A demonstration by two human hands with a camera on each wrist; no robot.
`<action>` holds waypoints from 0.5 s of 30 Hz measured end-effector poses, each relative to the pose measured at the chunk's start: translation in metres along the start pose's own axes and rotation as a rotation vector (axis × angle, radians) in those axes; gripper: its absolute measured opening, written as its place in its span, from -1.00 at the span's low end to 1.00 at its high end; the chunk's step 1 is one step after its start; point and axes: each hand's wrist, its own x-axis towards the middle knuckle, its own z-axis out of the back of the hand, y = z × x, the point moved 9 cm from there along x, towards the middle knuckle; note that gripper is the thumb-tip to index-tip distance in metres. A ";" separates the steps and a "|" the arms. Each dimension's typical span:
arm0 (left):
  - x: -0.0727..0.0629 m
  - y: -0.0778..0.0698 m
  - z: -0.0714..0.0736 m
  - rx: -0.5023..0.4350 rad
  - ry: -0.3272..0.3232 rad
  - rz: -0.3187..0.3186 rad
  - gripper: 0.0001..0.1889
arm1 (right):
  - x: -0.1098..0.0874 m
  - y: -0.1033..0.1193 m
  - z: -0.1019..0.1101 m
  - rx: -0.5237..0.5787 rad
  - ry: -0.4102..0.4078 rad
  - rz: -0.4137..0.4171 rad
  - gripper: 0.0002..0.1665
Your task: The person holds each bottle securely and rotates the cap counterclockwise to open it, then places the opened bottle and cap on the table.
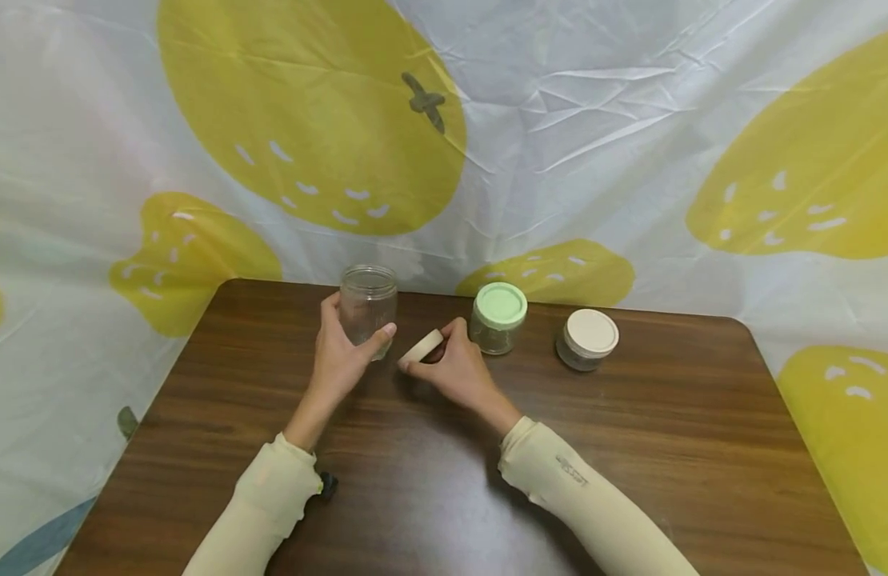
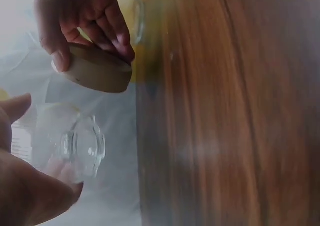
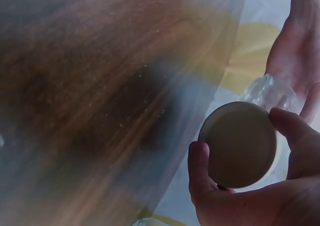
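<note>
My left hand (image 1: 339,352) grips a clear glass jar (image 1: 368,308) with a bare, uncovered mouth, its fingers behind the jar and the thumb across the front. In the left wrist view, the base of the glass jar (image 2: 85,146) appears raised off the tabletop. To its right, my right hand (image 1: 462,368) pinches a round cream lid (image 1: 424,347) by the rim, tilted on edge and apart from the jar. The right wrist view shows one flat face of the lid (image 3: 240,146). Just beyond the right hand stands a jar with a pale green lid (image 1: 502,306).
A shorter glass jar with a cream-white lid (image 1: 591,332) stands farther right on the brown wooden table (image 1: 631,448). Behind the table's far edge hangs a white curtain (image 1: 595,120) printed with yellow fruit. A small dark object (image 1: 329,485) shows at the left wrist.
</note>
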 end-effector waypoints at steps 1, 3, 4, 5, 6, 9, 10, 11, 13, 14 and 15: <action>0.001 0.001 0.001 0.012 -0.008 0.003 -0.03 | 0.002 -0.001 -0.002 -0.008 -0.006 -0.004 -0.16; 0.004 0.004 0.003 0.038 -0.010 0.009 -0.03 | 0.005 -0.002 -0.006 -0.013 -0.014 -0.010 -0.15; 0.006 0.006 0.004 0.052 -0.012 0.011 -0.03 | 0.006 -0.002 -0.007 -0.018 -0.016 -0.012 -0.14; 0.008 0.007 0.005 0.065 -0.012 0.013 -0.03 | 0.008 -0.001 -0.009 -0.022 -0.019 -0.013 -0.13; 0.009 0.008 0.006 0.074 -0.012 0.014 -0.03 | 0.009 -0.001 -0.010 -0.026 -0.021 -0.015 -0.13; 0.016 0.011 0.006 0.099 -0.005 0.023 -0.03 | 0.014 0.000 -0.010 -0.043 -0.027 -0.016 -0.11; 0.017 0.012 0.005 0.105 0.001 0.027 -0.02 | 0.015 0.000 -0.010 -0.050 -0.029 -0.020 -0.11; 0.019 0.013 0.005 0.108 0.007 0.032 -0.03 | 0.016 0.000 -0.009 -0.054 -0.030 -0.026 -0.11; 0.023 0.016 0.003 0.114 0.022 0.041 -0.03 | 0.018 -0.001 -0.008 -0.058 -0.029 -0.039 -0.11; 0.024 0.017 0.002 0.118 0.028 0.046 -0.03 | 0.019 -0.003 -0.007 -0.059 -0.025 -0.046 -0.11; 0.025 0.019 0.001 0.123 0.032 0.050 -0.03 | 0.020 -0.003 -0.007 -0.061 -0.024 -0.049 -0.11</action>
